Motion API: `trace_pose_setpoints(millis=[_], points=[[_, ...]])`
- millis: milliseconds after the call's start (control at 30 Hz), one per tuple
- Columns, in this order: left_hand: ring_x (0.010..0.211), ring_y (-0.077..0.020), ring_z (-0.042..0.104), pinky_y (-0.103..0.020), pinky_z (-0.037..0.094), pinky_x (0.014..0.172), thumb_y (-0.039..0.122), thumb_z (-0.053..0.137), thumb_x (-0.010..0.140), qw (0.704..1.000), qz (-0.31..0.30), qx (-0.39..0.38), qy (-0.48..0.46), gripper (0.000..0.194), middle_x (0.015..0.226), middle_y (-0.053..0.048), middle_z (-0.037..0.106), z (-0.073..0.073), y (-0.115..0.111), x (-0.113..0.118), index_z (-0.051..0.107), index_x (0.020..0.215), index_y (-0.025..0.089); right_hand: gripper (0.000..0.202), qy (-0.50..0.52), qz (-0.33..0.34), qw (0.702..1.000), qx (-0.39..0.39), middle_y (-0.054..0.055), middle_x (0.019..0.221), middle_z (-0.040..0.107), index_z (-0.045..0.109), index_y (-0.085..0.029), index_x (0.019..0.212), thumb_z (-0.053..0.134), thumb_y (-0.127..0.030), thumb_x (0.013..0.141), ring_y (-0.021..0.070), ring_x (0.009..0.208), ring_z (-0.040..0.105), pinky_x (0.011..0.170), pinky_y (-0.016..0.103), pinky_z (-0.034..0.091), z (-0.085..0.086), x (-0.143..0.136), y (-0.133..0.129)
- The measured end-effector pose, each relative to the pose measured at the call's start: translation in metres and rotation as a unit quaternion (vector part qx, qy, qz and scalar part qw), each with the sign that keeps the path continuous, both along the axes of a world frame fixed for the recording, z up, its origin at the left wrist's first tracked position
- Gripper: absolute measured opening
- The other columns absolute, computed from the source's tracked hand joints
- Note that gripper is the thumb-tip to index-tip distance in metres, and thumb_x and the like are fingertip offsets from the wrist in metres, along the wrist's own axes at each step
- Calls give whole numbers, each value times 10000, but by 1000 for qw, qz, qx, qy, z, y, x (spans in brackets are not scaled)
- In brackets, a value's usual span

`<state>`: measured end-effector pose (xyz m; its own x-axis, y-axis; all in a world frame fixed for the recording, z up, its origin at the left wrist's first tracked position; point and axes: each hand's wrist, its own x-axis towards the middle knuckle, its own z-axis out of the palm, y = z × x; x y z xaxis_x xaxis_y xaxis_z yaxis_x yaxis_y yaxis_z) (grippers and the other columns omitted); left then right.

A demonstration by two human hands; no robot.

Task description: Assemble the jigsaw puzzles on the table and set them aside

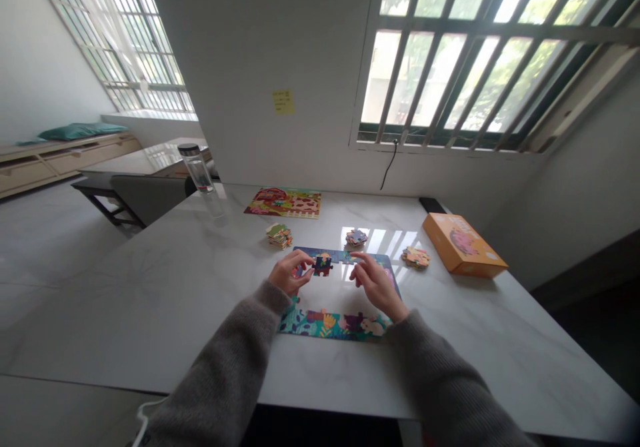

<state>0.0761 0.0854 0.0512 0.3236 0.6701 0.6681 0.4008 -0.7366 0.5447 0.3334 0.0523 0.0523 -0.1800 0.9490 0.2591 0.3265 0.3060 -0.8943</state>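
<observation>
My left hand (291, 271) pinches a dark blue puzzle piece (323, 265) between thumb and fingers. It is over the upper left part of a puzzle border (327, 325) whose joined pieces form a frame around bare tabletop. Over the border's upper right side is my right hand (375, 283), its index finger stretched out at the top edge and the other fingers loosely bent. Nothing shows in that hand. Parts of the left and right border are hidden by my hands.
Three stacks of loose pieces lie beyond the border: left (279, 235), middle (356, 237) and right (415, 257). Behind is a printed farm picture (284, 203). An orange box (464, 245) and a dark flat object (432, 205) lie right. A glass bottle (196, 168) stands at the far left edge.
</observation>
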Motion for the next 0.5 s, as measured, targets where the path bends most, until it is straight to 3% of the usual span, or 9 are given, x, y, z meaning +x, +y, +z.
trace_pose_setpoints(millis=[133, 200, 333, 500], points=[[658, -129, 632, -247, 523, 649, 188, 637, 807, 998, 14, -56, -14, 92, 772, -10, 691, 0, -2, 1, 677, 890, 181, 321, -76, 5, 996, 54, 22, 832, 653, 519, -227, 1280, 440, -283, 975, 170, 684, 570, 681, 330, 482, -4, -3, -3], [657, -130, 646, -242, 525, 638, 198, 649, 798, 996, 10, -86, -27, 109, 764, -8, 702, -1, -4, 4, 683, 900, 182, 389, -105, 21, 988, 108, 67, 1012, 666, 487, -244, 1341, 497, -260, 953, 196, 810, 599, 771, 375, 509, -4, -7, -6], [671, -138, 659, -252, 536, 649, 207, 659, 788, 992, -8, -115, -46, 128, 777, -18, 715, -2, -7, 10, 691, 908, 175, 525, -147, 48, 969, 192, 124, 1329, 551, 447, -276, 1398, 634, -280, 908, 265, 1131, 561, 972, 466, 490, -3, -14, -10], [674, -134, 657, -226, 512, 608, 214, 656, 786, 984, -36, -159, -75, 132, 780, -26, 713, -4, -8, 15, 687, 903, 161, 367, -166, 55, 956, 236, 103, 1221, 598, 526, -268, 1292, 615, -259, 935, 270, 1174, 561, 991, 470, 497, -2, -14, -10]])
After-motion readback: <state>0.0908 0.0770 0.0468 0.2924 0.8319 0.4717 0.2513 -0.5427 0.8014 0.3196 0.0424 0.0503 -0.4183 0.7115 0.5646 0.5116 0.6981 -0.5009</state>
